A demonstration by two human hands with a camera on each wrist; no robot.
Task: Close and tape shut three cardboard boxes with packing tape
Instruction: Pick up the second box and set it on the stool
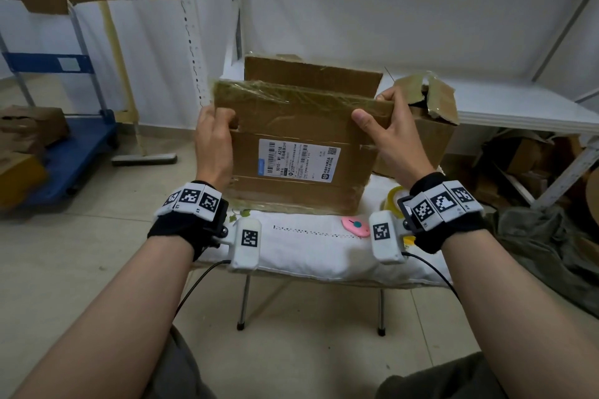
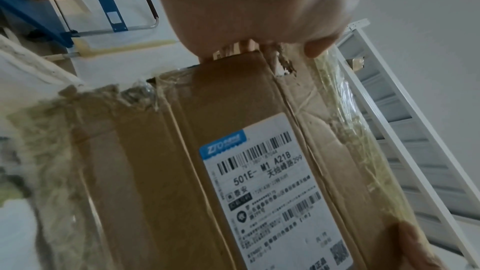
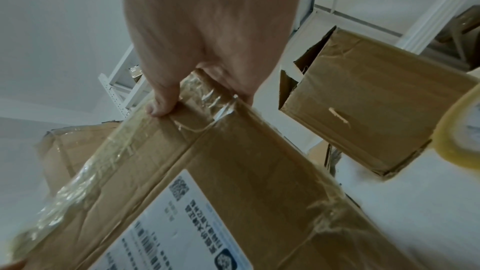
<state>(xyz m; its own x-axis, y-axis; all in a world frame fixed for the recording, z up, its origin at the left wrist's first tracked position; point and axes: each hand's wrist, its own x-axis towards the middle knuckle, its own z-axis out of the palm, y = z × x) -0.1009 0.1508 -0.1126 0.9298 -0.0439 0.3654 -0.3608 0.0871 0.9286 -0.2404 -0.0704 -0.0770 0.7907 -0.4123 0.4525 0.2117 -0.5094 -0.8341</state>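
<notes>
While the labelled box (image 1: 293, 159) is stood on the bench (image 1: 311, 248), its near flap (image 1: 301, 104) is pinched at both ends by left hand (image 1: 212, 142) and right hand (image 1: 393, 136), and should be folded down evenly, both grips kept level.

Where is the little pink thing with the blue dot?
In the head view, the small pink cutter with a teal button lies on the white cushioned stool, just in front of the labelled brown cardboard box, near the right wrist.
</notes>
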